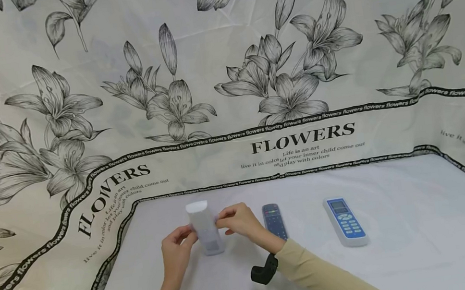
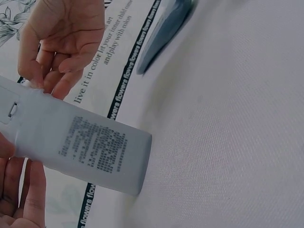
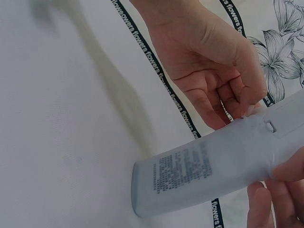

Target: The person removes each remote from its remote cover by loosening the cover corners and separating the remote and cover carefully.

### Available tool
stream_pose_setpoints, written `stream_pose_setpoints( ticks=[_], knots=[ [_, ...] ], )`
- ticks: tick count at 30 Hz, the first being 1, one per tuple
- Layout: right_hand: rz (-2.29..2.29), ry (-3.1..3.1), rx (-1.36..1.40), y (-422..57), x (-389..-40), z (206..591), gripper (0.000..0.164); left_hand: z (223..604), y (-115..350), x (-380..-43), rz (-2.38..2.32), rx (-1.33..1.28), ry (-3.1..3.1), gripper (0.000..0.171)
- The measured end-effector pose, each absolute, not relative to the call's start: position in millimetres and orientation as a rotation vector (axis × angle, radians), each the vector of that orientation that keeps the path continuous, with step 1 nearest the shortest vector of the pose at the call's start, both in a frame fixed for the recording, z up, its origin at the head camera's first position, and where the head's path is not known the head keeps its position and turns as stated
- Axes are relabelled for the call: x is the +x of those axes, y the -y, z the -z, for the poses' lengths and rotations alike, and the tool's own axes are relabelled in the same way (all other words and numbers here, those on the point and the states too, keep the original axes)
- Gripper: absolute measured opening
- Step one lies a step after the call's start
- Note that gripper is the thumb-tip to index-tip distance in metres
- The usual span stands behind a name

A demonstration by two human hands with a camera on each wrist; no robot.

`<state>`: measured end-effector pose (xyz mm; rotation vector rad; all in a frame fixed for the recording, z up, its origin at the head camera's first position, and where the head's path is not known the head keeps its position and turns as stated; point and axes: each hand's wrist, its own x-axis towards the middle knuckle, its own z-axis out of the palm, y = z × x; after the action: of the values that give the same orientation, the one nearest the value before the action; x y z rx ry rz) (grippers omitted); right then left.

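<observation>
A white remote control [image 1: 198,211] stands upright on the table with its back towards me, its lower part inside a translucent sleeve [image 1: 213,245]. Printed text and a small latch show on the back of the remote [image 2: 6,100] in the left wrist view. On one side my left hand [image 1: 176,249] pinches the sleeve's upper edge between thumb and fingers. Opposite it, my right hand [image 1: 242,222] pinches the same edge. The sleeve [image 3: 223,164] looks bunched at that edge in the right wrist view. The front of this remote is hidden.
To the right of my right hand lies a dark remote control [image 1: 273,220], partly covered by my wrist. Farther right is a blue and white remote control [image 1: 346,222] with a small screen. A flower-printed cloth [image 1: 200,168] rises behind the white table surface [image 1: 417,228].
</observation>
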<state>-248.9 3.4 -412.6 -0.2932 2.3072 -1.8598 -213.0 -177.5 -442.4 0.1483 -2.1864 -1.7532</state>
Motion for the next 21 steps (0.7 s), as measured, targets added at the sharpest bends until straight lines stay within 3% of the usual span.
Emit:
stream_pose_setpoints(
  ticks=[12, 21],
  knots=[
    [1.886, -2.223, -0.281, -7, -249, 416, 0.02, 446, 174, -208, 1.787, 0.207, 2.166, 0.02],
    [1.995, -2.194, -0.367, -5, -256, 422, 0.025, 452, 172, -212, 1.734, 0.111, 2.139, 0.022]
  ],
)
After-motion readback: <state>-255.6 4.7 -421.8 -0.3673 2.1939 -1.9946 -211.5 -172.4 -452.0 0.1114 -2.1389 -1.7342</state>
